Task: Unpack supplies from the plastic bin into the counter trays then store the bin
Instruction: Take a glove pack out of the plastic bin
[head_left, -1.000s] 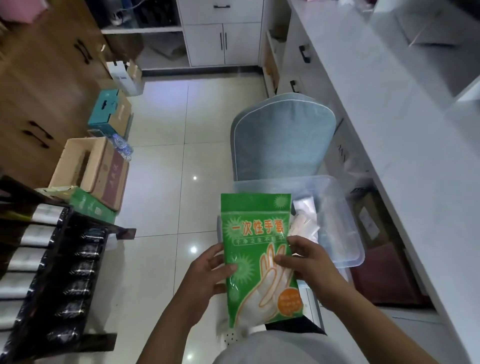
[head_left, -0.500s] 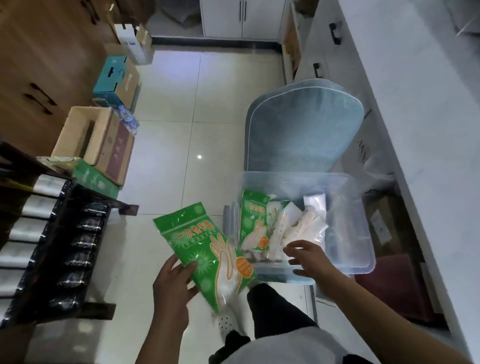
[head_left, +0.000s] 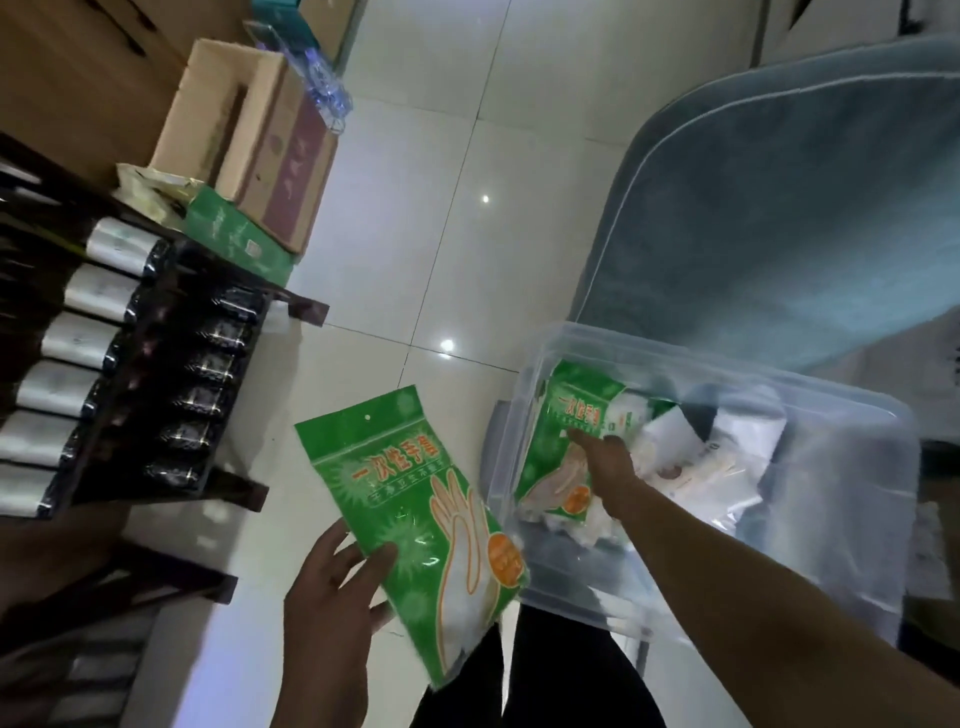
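A clear plastic bin sits low at the right, in front of a blue-grey chair. My left hand grips a green pack of disposable gloves by its lower edge, held out over the floor to the left of the bin. My right hand reaches inside the bin, fingers resting on a second green glove pack that stands against the bin's left wall. White and clear packets lie beside it. Whether the right hand has closed on that pack is unclear.
A dark rack holding several silver-wrapped rolls stands at the left. Cardboard boxes and a green box sit behind it on the white tile floor. The padded chair fills the upper right.
My left hand carried the green pack left, away from the bin. My right hand let go of it and reached down into the bin onto a second green pack. The view tilted down and closer.
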